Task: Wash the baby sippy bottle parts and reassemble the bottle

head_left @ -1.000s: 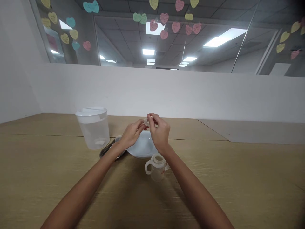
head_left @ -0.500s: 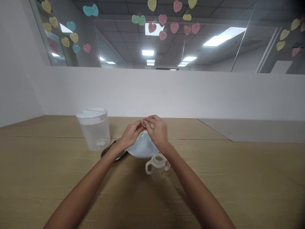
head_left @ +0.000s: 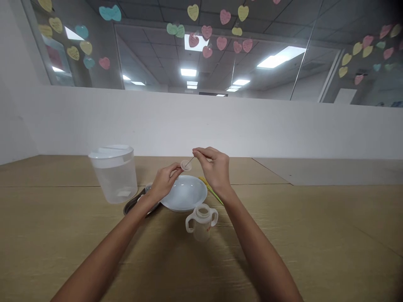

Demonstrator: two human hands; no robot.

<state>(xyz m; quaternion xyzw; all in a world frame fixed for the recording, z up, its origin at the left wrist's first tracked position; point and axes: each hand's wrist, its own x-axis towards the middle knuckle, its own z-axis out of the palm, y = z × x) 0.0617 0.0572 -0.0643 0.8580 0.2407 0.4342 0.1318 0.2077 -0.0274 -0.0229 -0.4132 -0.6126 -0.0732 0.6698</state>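
My left hand (head_left: 163,181) pinches a small round translucent disc (head_left: 185,165) above a white bowl (head_left: 183,193). My right hand (head_left: 214,167) is closed in a pinch on a thin straw-like piece (head_left: 190,161) whose tip meets the disc. Both hands hover over the far rim of the bowl. In front of the bowl, between my forearms, stands a small clear two-handled baby cup (head_left: 201,221) without a lid.
A clear plastic jug with a white lid (head_left: 113,173) stands at the left on the wooden table (head_left: 315,235). A dark metal tray (head_left: 135,202) lies under my left wrist. Something yellow-green (head_left: 211,189) lies behind the bowl. A white partition (head_left: 252,126) runs behind the table.
My hands have drawn apart: the right hand moved right, pulling the thin piece out from the disc in the left hand. The camera view shifted slightly right.
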